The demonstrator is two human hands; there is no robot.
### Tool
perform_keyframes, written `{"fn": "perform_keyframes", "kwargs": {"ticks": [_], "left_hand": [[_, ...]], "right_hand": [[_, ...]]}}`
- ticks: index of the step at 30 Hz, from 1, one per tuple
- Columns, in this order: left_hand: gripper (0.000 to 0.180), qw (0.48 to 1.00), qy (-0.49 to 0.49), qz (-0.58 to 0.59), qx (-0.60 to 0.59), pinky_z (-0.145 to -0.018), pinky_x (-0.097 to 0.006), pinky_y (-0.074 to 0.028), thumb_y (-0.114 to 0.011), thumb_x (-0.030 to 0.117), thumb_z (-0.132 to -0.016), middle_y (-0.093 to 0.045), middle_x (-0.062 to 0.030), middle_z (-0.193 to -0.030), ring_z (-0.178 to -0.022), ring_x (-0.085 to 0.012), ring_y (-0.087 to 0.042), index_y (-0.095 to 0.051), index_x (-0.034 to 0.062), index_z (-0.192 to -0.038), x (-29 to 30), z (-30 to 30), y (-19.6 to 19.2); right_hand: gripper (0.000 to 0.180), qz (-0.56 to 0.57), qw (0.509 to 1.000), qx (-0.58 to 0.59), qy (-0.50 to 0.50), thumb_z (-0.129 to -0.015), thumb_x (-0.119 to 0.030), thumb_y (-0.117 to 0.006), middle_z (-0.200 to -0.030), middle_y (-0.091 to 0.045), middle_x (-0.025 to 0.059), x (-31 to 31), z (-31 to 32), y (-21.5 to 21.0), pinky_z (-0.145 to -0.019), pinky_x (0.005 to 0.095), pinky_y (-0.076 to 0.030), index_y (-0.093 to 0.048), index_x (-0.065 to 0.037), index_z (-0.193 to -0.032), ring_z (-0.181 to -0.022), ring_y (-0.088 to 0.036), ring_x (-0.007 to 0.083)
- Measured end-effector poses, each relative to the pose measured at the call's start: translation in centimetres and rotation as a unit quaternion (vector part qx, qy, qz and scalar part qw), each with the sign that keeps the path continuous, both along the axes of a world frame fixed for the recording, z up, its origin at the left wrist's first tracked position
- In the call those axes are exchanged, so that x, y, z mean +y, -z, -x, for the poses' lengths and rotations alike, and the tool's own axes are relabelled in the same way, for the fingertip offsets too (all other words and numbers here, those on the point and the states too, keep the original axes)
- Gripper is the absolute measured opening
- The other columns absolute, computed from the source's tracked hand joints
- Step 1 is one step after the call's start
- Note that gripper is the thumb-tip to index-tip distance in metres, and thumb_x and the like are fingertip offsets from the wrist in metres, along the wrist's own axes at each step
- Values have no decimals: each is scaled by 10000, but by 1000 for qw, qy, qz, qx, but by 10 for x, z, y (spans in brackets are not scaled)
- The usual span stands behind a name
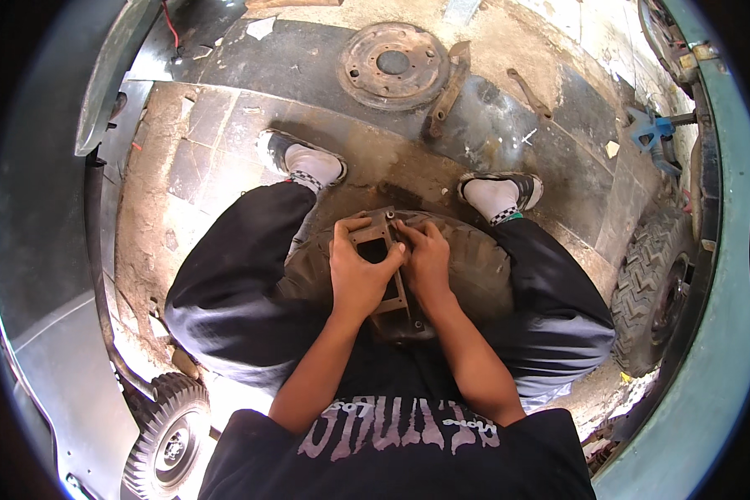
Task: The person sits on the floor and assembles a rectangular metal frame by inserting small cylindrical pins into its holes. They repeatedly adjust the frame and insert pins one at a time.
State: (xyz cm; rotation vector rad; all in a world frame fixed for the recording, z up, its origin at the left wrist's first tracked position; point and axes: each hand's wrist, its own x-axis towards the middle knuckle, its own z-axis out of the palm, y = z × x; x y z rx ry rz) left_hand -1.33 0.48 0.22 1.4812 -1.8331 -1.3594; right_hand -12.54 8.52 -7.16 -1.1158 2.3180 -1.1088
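As a left hand point(360, 273) grips one side of a rectangular metal frame point(387, 307), the right hand point(426, 260) bends its fingers at the upper right corner, its exact hold unclear. The frame sits over a tyre point(485, 260) between black-trousered legs point(233, 287); beyond, a rusty wheel disc point(425, 68) lies on the floor point(296, 52).

Forearms point(317, 369) converge, left hand point(357, 273) and right hand point(427, 262) side by side, fingers point(354, 224) bent.
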Motion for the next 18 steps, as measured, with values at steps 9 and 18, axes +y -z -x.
{"fn": "perform_keyframes", "kwargs": {"ticks": [9, 18], "left_hand": [[614, 1000, -6, -7, 6, -1058, -403, -538, -933, 186, -819, -723, -199, -1261, -1197, -282, -706, -597, -17, -1292, -3, 2, 5], [630, 1000, -15, -5, -11, -1035, -420, -549, -948, 207, -803, -736, -200, -1230, -1172, -293, -721, -604, -6, -1286, 2, -1, 7]], "right_hand": [[289, -10, 1000, -16, 15, -923, -37, -771, -918, -634, 197, -9, 3, 1, -788, 504, -561, -846, -74, -1199, -860, -694, 433], [314, -21, 999, -48, 1, -894, -36, -785, -915, -661, 201, -3, 3, -5, -802, 487, -558, -842, -72, -1201, -877, -685, 409]]}}
